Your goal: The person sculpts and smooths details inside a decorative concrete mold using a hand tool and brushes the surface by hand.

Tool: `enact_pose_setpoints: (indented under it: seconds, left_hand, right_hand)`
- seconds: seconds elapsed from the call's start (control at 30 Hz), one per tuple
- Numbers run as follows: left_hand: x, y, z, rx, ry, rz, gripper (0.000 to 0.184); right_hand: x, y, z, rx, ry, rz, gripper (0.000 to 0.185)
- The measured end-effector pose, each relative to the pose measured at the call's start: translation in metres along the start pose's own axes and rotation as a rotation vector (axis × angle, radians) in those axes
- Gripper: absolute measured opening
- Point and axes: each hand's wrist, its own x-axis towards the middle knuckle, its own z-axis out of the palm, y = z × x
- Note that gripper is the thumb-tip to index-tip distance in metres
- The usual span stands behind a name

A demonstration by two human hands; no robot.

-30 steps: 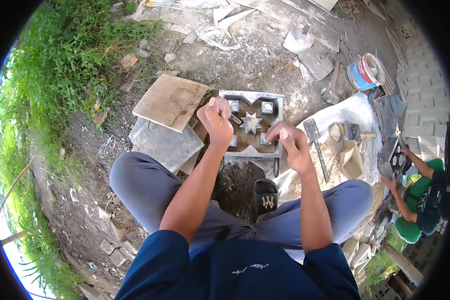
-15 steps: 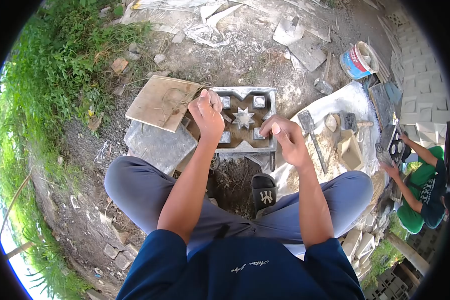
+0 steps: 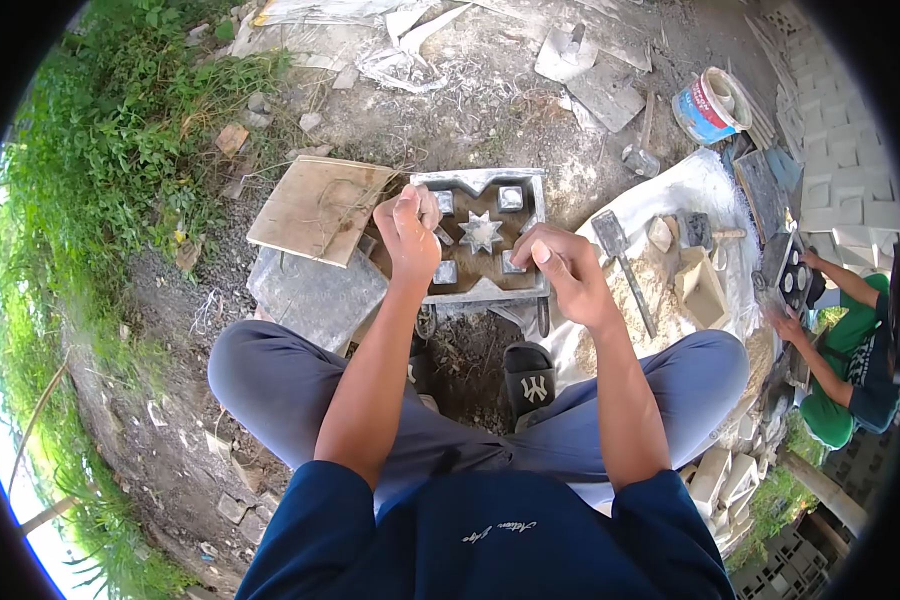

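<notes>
A metal block mould [image 3: 480, 291] with a star-shaped core [image 3: 481, 233] and square corner studs [image 3: 510, 199] lies in front of me. My left hand [image 3: 408, 235] is closed at the mould's left side, its fingers curled in and the thumb on top; whatever it may hold is hidden. Over the right side, my right hand [image 3: 568, 272] has its fingers bent together, the tips near the lower right stud. I cannot make out anything in it, or whether it touches the metal. A thin board [image 3: 315, 205] lies just left of my left hand.
A grey slab [image 3: 315, 295] lies under the board. On a white sack [image 3: 705, 180] at right are a long-handled tool [image 3: 625, 270], a hammer [image 3: 698, 230], sand and a hollow block [image 3: 702, 288]. A paint bucket [image 3: 710, 105] stands farther back. Another person [image 3: 850, 350] works at far right.
The view has shifted slightly, so the ground things sit a little farther left and up. My hands keep nearly the same pose over the mould. The other person's hands have moved slightly.
</notes>
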Motion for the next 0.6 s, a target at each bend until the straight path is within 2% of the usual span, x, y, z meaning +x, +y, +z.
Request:
enact_pose_setpoints:
  seconds: [0.07,0.1,0.23,0.27,0.33,0.4,0.47,0.6]
  left_hand:
    - [0.009,-0.019,-0.015,-0.014,-0.023,-0.035,0.041]
    - [0.011,-0.012,-0.011,-0.095,0.114,-0.115,0.041]
    - [-0.001,0.001,-0.002,-0.058,0.010,-0.010,0.044]
    - [0.000,-0.004,-0.005,-0.054,0.003,-0.013,0.044]
    - [0.009,-0.010,-0.010,-0.069,0.086,-0.096,0.046]
    - [0.002,-0.008,-0.013,-0.069,0.103,-0.137,0.047]
    - [-0.007,-0.002,-0.009,-0.032,-0.054,-0.066,0.046]
    - [-0.003,-0.010,-0.014,-0.084,0.029,-0.078,0.046]
  right_hand:
    - [0.003,-0.003,0.002,0.087,0.053,-0.082,0.036]
    - [0.008,-0.003,0.000,0.082,0.051,-0.093,0.036]
    - [0.003,-0.002,0.001,-0.005,0.048,-0.052,0.031]
    - [0.000,-0.002,0.001,0.000,0.056,-0.052,0.031]
    - [0.002,0.000,-0.001,0.023,0.014,-0.049,0.052]
    - [0.004,-0.001,-0.002,-0.016,-0.002,-0.029,0.052]
    - [0.002,-0.006,-0.001,-0.016,0.019,-0.035,0.052]
    - [0.008,-0.004,0.001,0.011,0.029,-0.037,0.050]
